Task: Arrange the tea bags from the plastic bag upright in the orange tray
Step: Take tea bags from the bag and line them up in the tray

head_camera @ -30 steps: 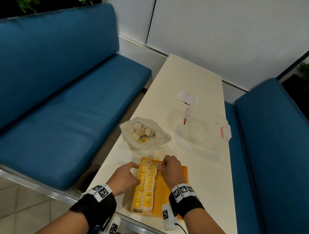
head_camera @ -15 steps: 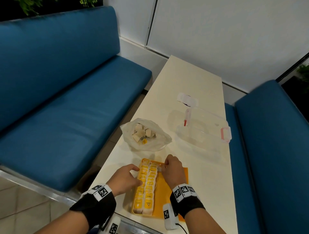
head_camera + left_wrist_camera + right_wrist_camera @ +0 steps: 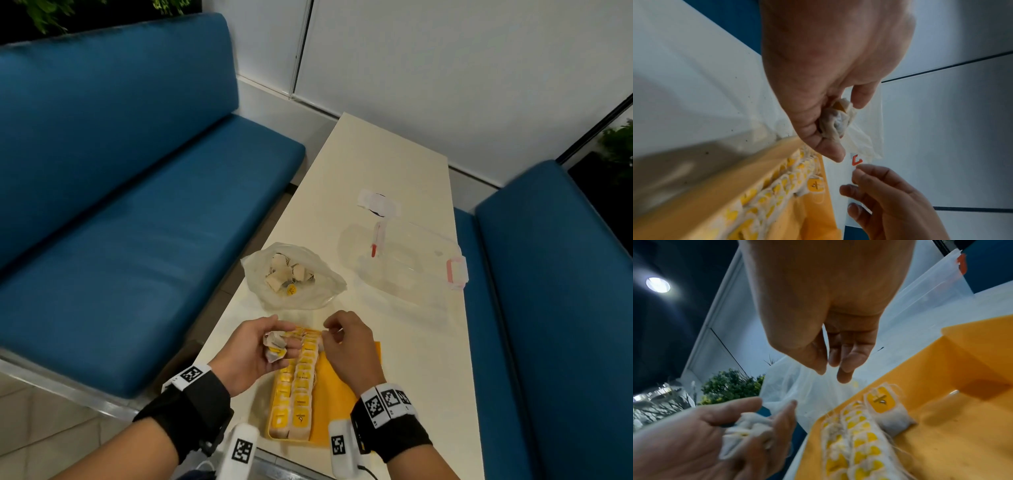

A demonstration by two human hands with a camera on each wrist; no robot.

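Change: half a second ago both your hands were down on the rows in the orange tray (image 3: 356, 373); now they are lifted above its far end, low centre of the head view.
Left hand (image 3: 251, 353): turned palm up, fingers curled around a small bunch of tea bags (image 3: 275, 350).
Right hand (image 3: 349, 346): fingers loosely bent and holding nothing, thumb and fingertips close together, just right of the bunch.
Tray: two packed rows of upright bags (image 3: 301, 383) fill its left side; the right side is bare.
Plastic bag (image 3: 294, 274): mid-frame, just beyond the tray, a few bags left inside.
Meaning: you look set to pick one bag from your left palm; a third row probably comes next.
Watch: strings may tangle in the bunch.
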